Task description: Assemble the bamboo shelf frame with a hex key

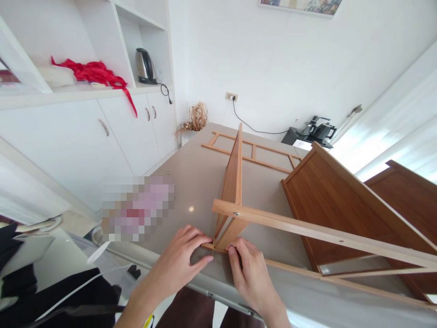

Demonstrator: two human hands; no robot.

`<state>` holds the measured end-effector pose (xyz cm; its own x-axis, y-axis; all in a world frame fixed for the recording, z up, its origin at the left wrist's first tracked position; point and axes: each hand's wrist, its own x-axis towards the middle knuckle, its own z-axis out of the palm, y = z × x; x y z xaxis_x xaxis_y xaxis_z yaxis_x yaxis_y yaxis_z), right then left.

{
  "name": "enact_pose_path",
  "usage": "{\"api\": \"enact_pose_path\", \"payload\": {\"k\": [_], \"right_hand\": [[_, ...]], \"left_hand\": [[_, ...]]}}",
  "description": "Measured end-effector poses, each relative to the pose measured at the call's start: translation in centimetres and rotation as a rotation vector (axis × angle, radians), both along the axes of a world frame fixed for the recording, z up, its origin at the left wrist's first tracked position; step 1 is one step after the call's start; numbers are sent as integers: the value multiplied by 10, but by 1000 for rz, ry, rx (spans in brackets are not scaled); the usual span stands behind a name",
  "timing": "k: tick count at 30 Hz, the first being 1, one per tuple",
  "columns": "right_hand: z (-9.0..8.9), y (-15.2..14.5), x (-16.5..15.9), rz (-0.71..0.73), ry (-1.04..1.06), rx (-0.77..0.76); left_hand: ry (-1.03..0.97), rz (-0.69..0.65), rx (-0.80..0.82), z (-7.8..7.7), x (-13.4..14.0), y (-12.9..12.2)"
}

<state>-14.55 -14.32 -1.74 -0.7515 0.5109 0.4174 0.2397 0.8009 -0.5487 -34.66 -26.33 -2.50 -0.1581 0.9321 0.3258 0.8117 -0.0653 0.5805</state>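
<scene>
A part-assembled wooden shelf unit stands on the table, with an upright panel [235, 168] joined to a long upper rail [293, 223]. A lower rail [287, 269] runs along the table's near edge. My left hand [184, 255] has its index finger and thumb on either side of the lower rail's left end. A small screw [212, 253] sticks out there, beside the thumb tip. Just to the right, my right hand [251, 266] pinches a small metal piece that looks like a screw [231, 246], close to the rail; the fingers partly hide it.
Large wooden panels [341, 205] stand at the right. A ladder-like wooden frame [254, 150] lies farther back on the table [194, 182]. Several tiny metal parts [169, 172] and a blurred-out patch [139, 207] are at the left. A tea kettle set [321, 130] stands at the back right.
</scene>
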Motion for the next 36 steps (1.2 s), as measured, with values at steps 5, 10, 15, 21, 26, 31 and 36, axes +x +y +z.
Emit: {"api": "enact_pose_path", "payload": {"k": [5,10,15,21,26,31,36], "right_hand": [[3,-1,0,-3,9,-4],[5,-1,0,2,8,15],[3,-1,0,29,-6,7],[-6,1,0,63,4,35],[-7,3,-3,75,35,60],[-1,1,-1,66,22,35],[3,2,1,46,5,-106]], "left_hand": [[-22,-2,-34,0,-1,1],[-66,-25,-44,-1,-3,1],[-93,-33,-100,1,-4,2],[-89,33,-143,16,5,3],[-80,72,-140,13,8,3],[-38,60,-63,9,9,4],[-73,52,-48,12,9,2]]}}
